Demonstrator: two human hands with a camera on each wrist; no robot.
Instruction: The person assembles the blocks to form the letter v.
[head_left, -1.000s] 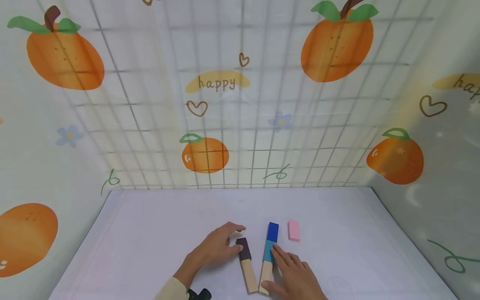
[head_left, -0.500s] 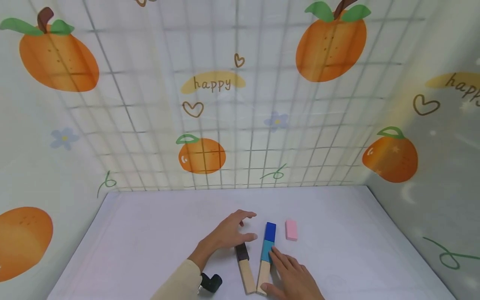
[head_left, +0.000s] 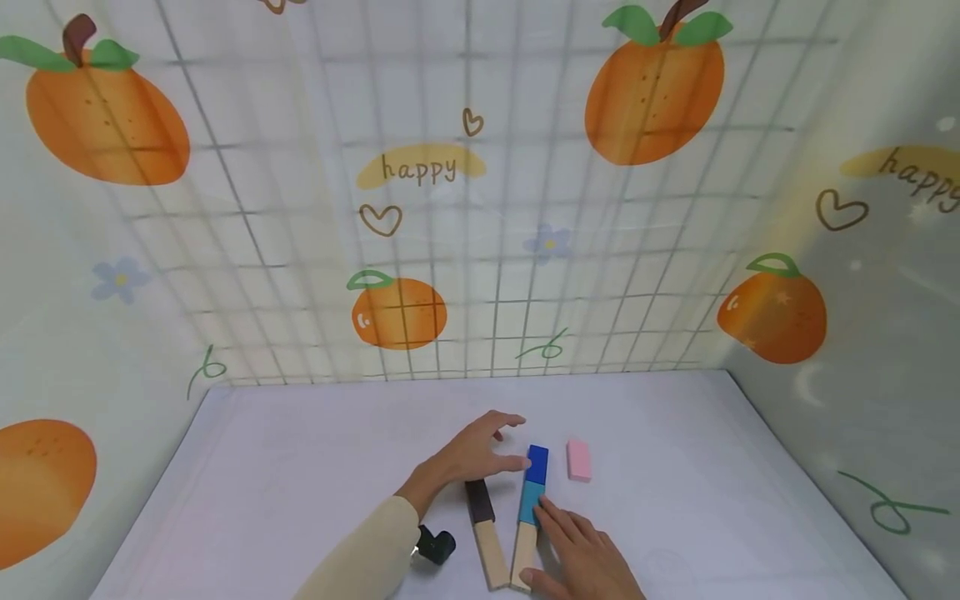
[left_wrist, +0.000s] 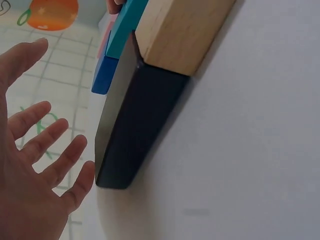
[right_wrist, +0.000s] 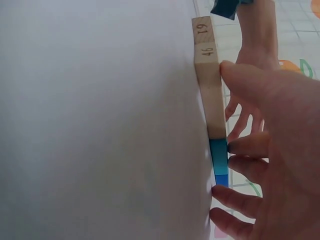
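Two rows of blocks lie on the white table, their near ends close together. The left row has a dark block (head_left: 480, 503) and a plain wooden block (head_left: 491, 555); the right row has a blue block (head_left: 537, 455), a teal block (head_left: 530, 502) and a wooden block (head_left: 523, 552). My left hand (head_left: 474, 450) hovers beyond the dark block, fingers spread and holding nothing, its thumb close to the blue block in the head view. Against the right row rests my right hand (head_left: 588, 552), fingertips at the teal block and thumb near the wooden block's near end.
A pink block (head_left: 578, 461) lies apart, right of the blue one. A black device (head_left: 437, 546) is on the left wrist. Behind the table (head_left: 675, 467) hangs a curtain (head_left: 480, 250) printed with oranges, and similar fabric covers both sides.
My left hand has moved from beside the dark block, away and to the right, toward the blue block. The right hand and the blocks keep their places; the head view shifts slightly.
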